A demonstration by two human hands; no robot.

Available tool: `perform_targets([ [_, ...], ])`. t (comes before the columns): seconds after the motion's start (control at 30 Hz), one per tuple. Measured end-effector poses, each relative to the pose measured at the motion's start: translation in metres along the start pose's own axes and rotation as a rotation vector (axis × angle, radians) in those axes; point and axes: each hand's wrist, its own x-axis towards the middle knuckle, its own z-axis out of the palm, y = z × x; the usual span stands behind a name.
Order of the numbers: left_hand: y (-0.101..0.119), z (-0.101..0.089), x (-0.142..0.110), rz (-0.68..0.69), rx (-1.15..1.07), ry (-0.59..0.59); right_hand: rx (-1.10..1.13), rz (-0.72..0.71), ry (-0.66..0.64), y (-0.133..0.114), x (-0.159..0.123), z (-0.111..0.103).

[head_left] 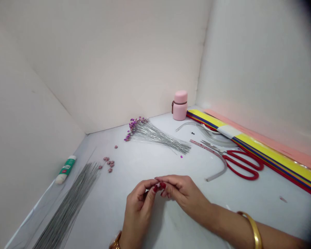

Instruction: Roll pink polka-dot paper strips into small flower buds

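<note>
My left hand [139, 204] and my right hand [188, 194] meet fingertip to fingertip above the table [114, 214]. Both are closed in a pinch. Whatever lies between the fingertips is very small and mostly covered by the thumbs, so I cannot make it out. Left of my hands are several small pinkish star-shaped pieces [111, 165], loose on the table. A thick bundle of thin grey wires [67, 211] lies further left. Beyond my hands rests a second bundle, silvery wire stems [166, 136] with small purple and pink heads [131, 129] at one end.
Red-handled scissors [245, 162] lie to the right beside a clear flexible tube [220, 169]. Behind them is a stack of coloured sheets [269, 154]. A pink bottle [180, 106] stands at the back, and a green-and-white glue stick [66, 169] lies by the left wall.
</note>
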Motion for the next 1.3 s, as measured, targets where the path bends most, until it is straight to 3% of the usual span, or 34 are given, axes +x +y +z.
perform_targets([
  [0.27,-0.0001,0.0024,0.0028,-0.099,-0.063,0.006,-0.052,0.013,-0.002,-0.0014,0.0036,-0.0042],
  [0.5,0.0015,0.0018,0.0024,0.017,0.073,-0.002,0.036,0.067,-0.032,0.0028,0.0042,-0.0047],
  [0.83,0.0055,0.0001,0.0031,0.134,0.1,-0.005,0.115,0.093,-0.046,-0.0012,0.0018,-0.0047],
  [1.3,0.0028,-0.0018,0.0024,0.194,0.195,-0.009,0.134,0.11,-0.066,-0.0018,0.0036,-0.0068],
])
